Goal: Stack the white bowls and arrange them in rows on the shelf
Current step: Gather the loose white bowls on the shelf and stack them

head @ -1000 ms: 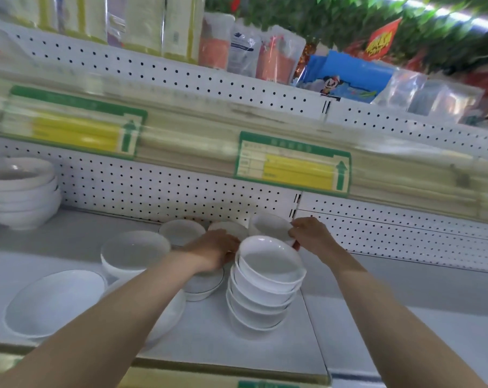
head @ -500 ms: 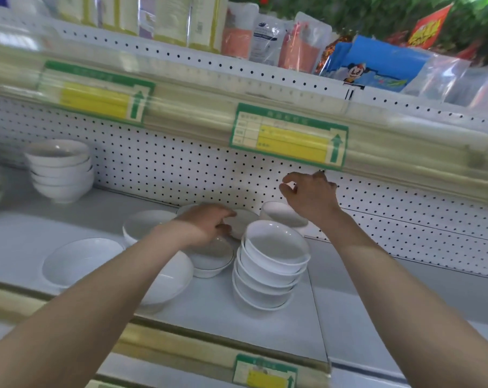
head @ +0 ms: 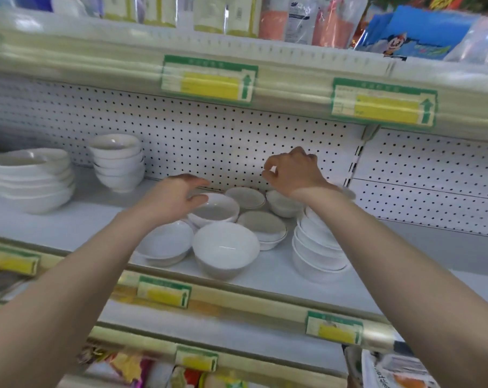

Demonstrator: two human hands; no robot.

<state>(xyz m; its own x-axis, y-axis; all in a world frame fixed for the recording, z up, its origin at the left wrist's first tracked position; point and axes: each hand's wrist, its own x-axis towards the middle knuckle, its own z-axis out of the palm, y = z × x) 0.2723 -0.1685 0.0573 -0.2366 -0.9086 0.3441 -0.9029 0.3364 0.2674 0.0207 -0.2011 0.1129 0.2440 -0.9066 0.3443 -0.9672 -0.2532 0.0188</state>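
Several loose white bowls sit in a cluster on the white shelf (head: pixel 69 219). My left hand (head: pixel 175 197) reaches over a deep bowl (head: pixel 216 211), thumb at its near rim and fingers spread above it, not closed round it. My right hand (head: pixel 293 170) hangs raised above the back bowls with fingers loosely curled, holding nothing. Under my right forearm stands a stack of bowls (head: pixel 315 247), partly hidden. In front lie a large bowl (head: pixel 226 247), a shallow bowl (head: pixel 167 242) and a gold-rimmed bowl (head: pixel 262 225).
Two finished stacks stand at the left: a small one (head: pixel 117 161) by the pegboard back (head: pixel 209 141) and a wider one (head: pixel 33 177). The upper shelf edge (head: pixel 293 88) with price tags overhangs close above. Bare shelf lies between the left stacks and the cluster.
The view shifted left and back, showing the left stacks. My left hand lifted off the shallow bowls toward the deep bowl. My right hand stays raised off the stack.
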